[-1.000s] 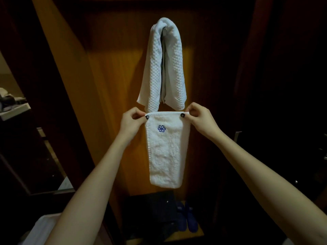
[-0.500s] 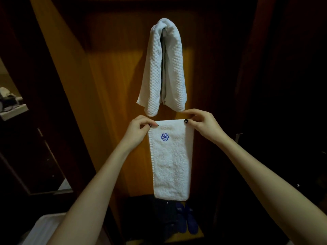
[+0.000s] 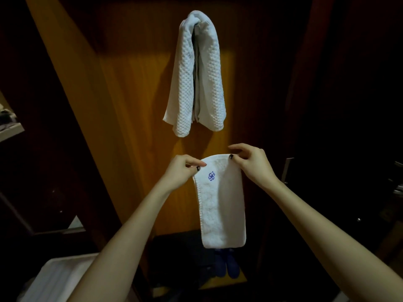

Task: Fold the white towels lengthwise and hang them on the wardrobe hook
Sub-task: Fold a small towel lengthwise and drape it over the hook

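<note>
Hanging on the wooden wardrobe panel (image 3: 135,105), a waffle towel (image 3: 185,83) drapes over a hook hidden under its fold, probably so both halves balance. Just below that towel, a second towel (image 3: 222,203), folded into a narrow strip, dangles free, likely to keep its creases straight. The left hand (image 3: 181,171) and right hand (image 3: 250,162) each pinch a top corner, fingers curled. Its small blue flower mark (image 3: 211,176) faces outward.

Blue slippers (image 3: 232,267) stand low down; a white bin (image 3: 50,280) sits lower left.

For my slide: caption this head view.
Left hand and right hand pinch a folded logo towel below the hung waffle towel.
</note>
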Motion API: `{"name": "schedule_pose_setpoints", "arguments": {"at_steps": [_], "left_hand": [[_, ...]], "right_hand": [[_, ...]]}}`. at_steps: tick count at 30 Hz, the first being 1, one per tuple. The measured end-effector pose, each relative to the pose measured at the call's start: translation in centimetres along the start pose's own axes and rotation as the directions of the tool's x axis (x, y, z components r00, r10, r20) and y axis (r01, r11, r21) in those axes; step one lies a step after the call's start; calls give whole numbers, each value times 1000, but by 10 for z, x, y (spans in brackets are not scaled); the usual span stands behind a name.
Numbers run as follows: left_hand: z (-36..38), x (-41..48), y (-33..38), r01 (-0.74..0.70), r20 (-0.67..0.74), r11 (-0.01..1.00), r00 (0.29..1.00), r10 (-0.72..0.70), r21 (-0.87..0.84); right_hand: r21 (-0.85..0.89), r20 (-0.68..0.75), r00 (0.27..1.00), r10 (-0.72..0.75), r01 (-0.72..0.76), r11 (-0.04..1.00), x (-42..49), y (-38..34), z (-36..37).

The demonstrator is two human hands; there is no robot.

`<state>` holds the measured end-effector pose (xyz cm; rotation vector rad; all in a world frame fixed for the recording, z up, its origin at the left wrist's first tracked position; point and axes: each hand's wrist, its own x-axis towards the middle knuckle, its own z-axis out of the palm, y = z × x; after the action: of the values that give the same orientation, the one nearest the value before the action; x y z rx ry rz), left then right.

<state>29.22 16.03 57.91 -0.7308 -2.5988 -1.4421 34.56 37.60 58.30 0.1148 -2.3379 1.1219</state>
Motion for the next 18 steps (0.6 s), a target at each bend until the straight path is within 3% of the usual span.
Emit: {"name": "schedule_pose_setpoints", "arguments": {"at_steps": [6, 11, 18], "left_hand": [[26, -9, 4, -1, -163, 933, 985, -62, -359], [39, -14, 8, -42, -203, 852, 976, -77, -522], [23, -13, 8, -20, -151, 656, 978, -144, -754]], "right_hand": [[93, 29, 1000, 6, -8, 996, -16, -5, 9], [213, 71, 997, -35, 19, 977, -20, -16, 21], [212, 329, 939, -101, 30, 977, -17, -28, 7]]}}
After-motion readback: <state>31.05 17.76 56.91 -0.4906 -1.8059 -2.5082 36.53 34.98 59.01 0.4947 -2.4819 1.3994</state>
